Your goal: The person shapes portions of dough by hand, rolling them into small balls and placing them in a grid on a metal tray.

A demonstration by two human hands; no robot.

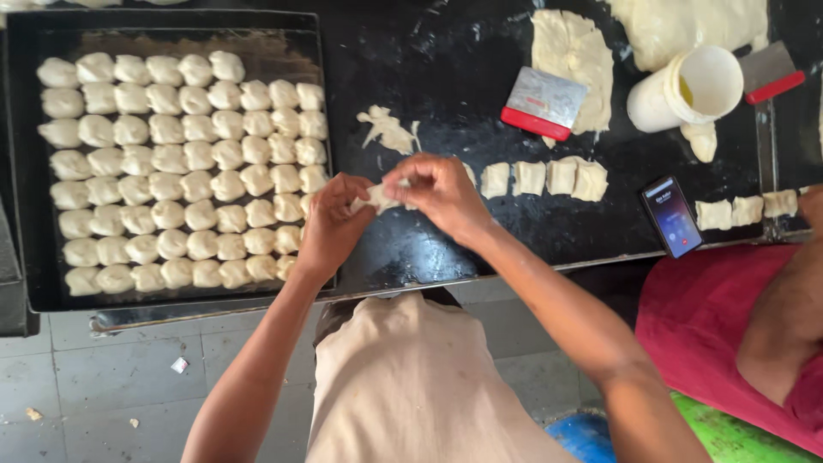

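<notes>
Where the wide black oiled worktop (480, 94) fills the upper view, it bears everything else, and a large black rectangular baking tray (17, 171) sits on its left part, packed with rows of small pale folded dough parcels (171, 163). At the top right lies a broad sheet of pale rolled dough (686, 26), with a narrower slab (570, 51) beside it. A person in a red garment (711, 317) stands at the right edge. A white plastic tub (694, 90) lies tipped on its side near the sheet, and a metal scraper with a red handle (542, 103) rests partly on the slab (a second one lies at the far right). A dark phone with a lit screen (673, 216) lies near the front edge. A short row of cut dough squares (544, 178) runs just beside the right hand (437, 190). The left hand (330, 225) meets it over the worktop, next to the tray's right rim; both hands have fingertips pinched narrow on one small pale dough piece (377, 197), held between them.
</notes>
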